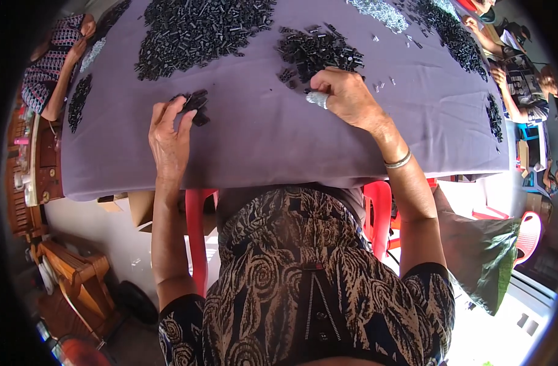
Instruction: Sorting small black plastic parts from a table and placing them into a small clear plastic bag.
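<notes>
My left hand (pixel 168 139) hovers over the left part of the cloth, thumb and fingers closed around a few small black plastic pieces (pixel 198 108). Several of these stick out past the fingertips. To the right, my right hand (pixel 349 100) is bent into a pinch at the near edge of a small heap of black plastic pieces (pixel 318 50). Silvery tape (pixel 317 99) wraps its thumb. What its fingertips hold is mostly hidden; only a dark bit shows there. A few loose black pieces (pixel 286 75) lie just left of that hand.
A purple-grey cloth (pixel 248 146) covers the table. Beyond my left hand spreads a large black heap (pixel 200 33). Clear small pieces (pixel 379 13) and another black heap (pixel 456 36) lie far right. People sit at both sides. A red chair (pixel 196 238) is under me.
</notes>
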A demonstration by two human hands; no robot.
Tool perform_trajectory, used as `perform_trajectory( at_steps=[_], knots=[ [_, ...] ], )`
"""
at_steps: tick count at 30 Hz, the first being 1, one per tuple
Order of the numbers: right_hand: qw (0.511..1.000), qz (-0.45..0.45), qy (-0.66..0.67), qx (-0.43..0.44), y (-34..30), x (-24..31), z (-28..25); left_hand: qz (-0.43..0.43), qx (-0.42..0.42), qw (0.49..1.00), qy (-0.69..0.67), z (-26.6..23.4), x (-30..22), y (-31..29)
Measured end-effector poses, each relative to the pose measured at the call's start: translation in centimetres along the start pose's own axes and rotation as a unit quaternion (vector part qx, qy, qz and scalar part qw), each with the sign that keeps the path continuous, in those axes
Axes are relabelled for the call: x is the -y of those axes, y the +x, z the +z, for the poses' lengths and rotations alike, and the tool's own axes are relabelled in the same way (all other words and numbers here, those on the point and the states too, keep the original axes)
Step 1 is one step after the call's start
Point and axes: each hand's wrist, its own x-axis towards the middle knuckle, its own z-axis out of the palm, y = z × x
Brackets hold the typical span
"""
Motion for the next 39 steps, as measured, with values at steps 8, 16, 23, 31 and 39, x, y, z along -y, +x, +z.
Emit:
perform_trajectory(
  at_steps=[8,16,23,31,39],
  knots=[
    [0.996,0.004,-0.067,-0.056,-0.2,0.8,1.4,-0.129,0.155,0.931,-0.305,5.0,-7.0,0.1],
    [0.960,0.015,0.169,-0.223,-1.8,2.8,5.1,-0.373,0.138,0.635,-0.662,8.9,-10.6,-0.3],
    [0.956,-0.094,0.078,-0.268,-2.7,4.2,6.5,-0.403,0.090,0.612,-0.674,8.2,-10.7,-0.1],
    [0.941,0.071,0.135,-0.303,-2.1,-1.1,-1.0,-0.252,0.176,0.741,-0.597,8.3,-9.7,1.6],
    [0.967,0.155,0.111,-0.171,-2.7,-4.6,-4.7,-0.230,0.191,0.759,-0.578,11.7,-9.1,1.2]
  ],
)
